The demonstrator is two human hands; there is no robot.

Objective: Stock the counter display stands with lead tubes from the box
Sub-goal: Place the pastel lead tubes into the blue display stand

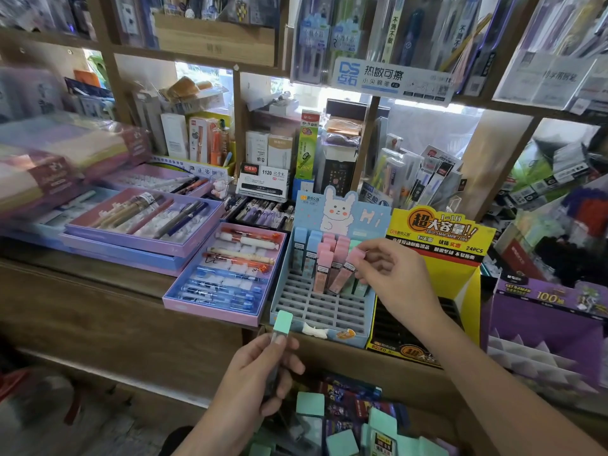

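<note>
A light-blue display stand (324, 315) with a rabbit card and a grid of slots sits on the wooden counter. Its back rows hold blue, pink and green lead tubes upright. My right hand (391, 278) pinches a pink-capped lead tube (347, 269) by its cap, tilted, its lower end at the stand's slots beside the other pink tubes. My left hand (260, 380) holds a green-capped lead tube (280, 337) upright below the stand's front edge. At the bottom, an open green box (381, 429) lies among more green-capped tubes (310, 404).
A yellow-and-black display stand (437, 258) stands right of the blue one, and a purple display box (552, 311) further right. Purple trays of pens (227, 274) lie to the left. Stocked wooden shelves rise behind the counter.
</note>
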